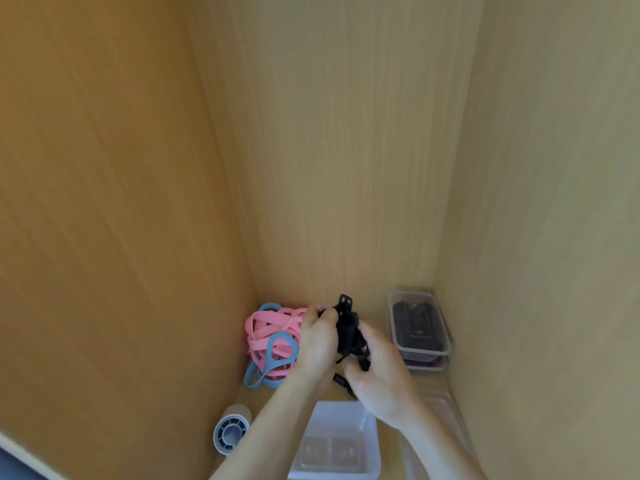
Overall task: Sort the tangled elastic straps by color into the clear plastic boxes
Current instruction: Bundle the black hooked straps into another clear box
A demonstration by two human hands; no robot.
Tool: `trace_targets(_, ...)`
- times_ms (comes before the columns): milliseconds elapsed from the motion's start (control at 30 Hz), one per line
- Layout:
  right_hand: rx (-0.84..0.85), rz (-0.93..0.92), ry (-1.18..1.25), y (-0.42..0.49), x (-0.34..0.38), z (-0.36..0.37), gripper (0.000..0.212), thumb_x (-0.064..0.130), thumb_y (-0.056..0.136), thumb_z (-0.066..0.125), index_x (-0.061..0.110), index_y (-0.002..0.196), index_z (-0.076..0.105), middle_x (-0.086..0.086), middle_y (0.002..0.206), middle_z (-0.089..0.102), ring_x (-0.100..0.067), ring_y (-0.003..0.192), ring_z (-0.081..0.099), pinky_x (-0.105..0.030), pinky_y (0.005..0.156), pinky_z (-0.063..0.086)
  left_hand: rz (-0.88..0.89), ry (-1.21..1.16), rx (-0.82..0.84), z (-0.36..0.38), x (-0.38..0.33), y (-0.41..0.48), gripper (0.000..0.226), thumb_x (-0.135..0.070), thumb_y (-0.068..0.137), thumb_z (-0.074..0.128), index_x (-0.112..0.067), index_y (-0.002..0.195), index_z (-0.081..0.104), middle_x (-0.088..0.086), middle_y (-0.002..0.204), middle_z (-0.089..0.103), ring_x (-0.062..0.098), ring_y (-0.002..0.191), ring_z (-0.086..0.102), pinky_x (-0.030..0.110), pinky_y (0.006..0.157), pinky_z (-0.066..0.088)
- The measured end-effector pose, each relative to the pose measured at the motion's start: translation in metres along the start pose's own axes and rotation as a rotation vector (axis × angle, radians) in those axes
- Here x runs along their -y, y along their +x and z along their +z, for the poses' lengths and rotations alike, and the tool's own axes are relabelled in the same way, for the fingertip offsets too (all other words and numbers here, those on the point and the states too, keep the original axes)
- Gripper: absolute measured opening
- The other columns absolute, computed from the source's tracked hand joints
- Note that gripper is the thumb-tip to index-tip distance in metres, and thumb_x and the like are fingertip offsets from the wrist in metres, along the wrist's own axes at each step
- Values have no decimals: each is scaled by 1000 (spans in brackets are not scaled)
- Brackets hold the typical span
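Both my hands hold a bundle of black straps above the wooden shelf floor. My left hand grips its upper part, where a black buckle end sticks up. My right hand grips the lower part, and a loose black end hangs below it. A tangle of pink and blue straps lies in the back left corner, just left of my left hand. A clear plastic box with black straps inside stands at the back right, stacked on another box.
An empty clear box sits at the front centre under my forearms. Another clear box or lid lies at the front right. A white roll lies on its side at the front left. Wooden walls close in on three sides.
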State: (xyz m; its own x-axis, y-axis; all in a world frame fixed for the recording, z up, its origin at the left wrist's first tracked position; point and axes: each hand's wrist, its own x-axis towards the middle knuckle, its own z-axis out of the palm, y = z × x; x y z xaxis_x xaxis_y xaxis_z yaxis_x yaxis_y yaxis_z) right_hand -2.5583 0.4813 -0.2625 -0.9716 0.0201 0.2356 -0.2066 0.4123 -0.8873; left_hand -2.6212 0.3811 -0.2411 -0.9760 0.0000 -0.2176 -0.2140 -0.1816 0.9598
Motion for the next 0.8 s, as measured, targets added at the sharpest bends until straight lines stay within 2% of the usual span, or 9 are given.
trace_targets(100, -66, -66, -220, -6, -9, 9, 64, 19, 90, 64, 37, 146, 38, 27, 130, 48, 8, 123, 44, -16, 103, 39, -187, -185, -5, -1, -2, 4, 18, -7, 94, 41, -3, 92, 58, 13, 80, 61, 27, 72, 60, 32, 59, 48)
trace_targets(233, -60, -101, -461, -7, -17, 11, 57, 20, 94, 64, 22, 147, 41, 8, 134, 51, -14, 123, 49, -26, 99, 43, -386, -384, 2, -5, 1, 3, 23, -5, 95, 38, -6, 88, 60, 11, 73, 67, 24, 72, 62, 31, 57, 51)
trace_targets(400, -93, -117, -441, -17, -25, 23, 50, 20, 91, 68, 21, 138, 52, 7, 127, 60, -18, 116, 58, -30, 95, 50, -460, -350, 61, -22, 10, -4, 31, -8, 90, 38, 3, 106, 62, 21, 83, 74, 35, 78, 71, 36, 56, 58)
trace_targets(434, -112, -125, -432, -20, -27, 27, 51, 20, 90, 70, 22, 138, 52, 6, 125, 61, -19, 115, 60, -32, 94, 51, -464, -319, 66, -26, 12, -6, 33, -8, 89, 39, 4, 110, 62, 23, 91, 75, 36, 81, 72, 39, 60, 59)
trace_targets(500, -141, -105, -400, -26, -33, 37, 68, 19, 88, 72, 26, 147, 42, 5, 124, 62, -18, 113, 62, -35, 91, 55, -457, -248, 45, -34, 20, -4, 38, -9, 89, 42, 3, 118, 61, 25, 109, 71, 37, 94, 68, 42, 71, 57)
trace_targets(567, -127, -78, -379, -34, -36, 45, 90, 18, 88, 72, 39, 158, 19, 8, 122, 63, -13, 107, 61, -34, 86, 56, -449, -183, 28, -42, 28, -5, 30, -9, 89, 44, -1, 111, 63, 19, 99, 71, 33, 89, 65, 36, 64, 55)
trace_targets(600, -98, -83, -399, -38, -37, 48, 94, 18, 88, 71, 46, 157, 14, 10, 119, 62, -12, 105, 61, -32, 84, 56, -445, -155, 11, -46, 31, -6, 24, -7, 90, 45, -3, 104, 62, 16, 90, 68, 30, 84, 62, 33, 61, 53)
trace_targets(700, -47, -47, -376, -46, -42, 57, 75, 14, 89, 69, 42, 151, 38, 12, 122, 61, -10, 110, 60, -21, 91, 50, -425, -76, -8, -58, 39, -9, 18, 1, 90, 45, 0, 101, 60, 15, 89, 60, 26, 81, 57, 33, 63, 51)
trace_targets(800, -102, 86, -227, -50, -48, 61, 63, 9, 87, 73, 35, 141, 54, 22, 127, 62, 2, 112, 58, -2, 92, 39, -354, -13, 125, -79, 45, -14, 28, -2, 92, 49, 3, 111, 68, 15, 99, 69, 23, 90, 62, 30, 76, 54)
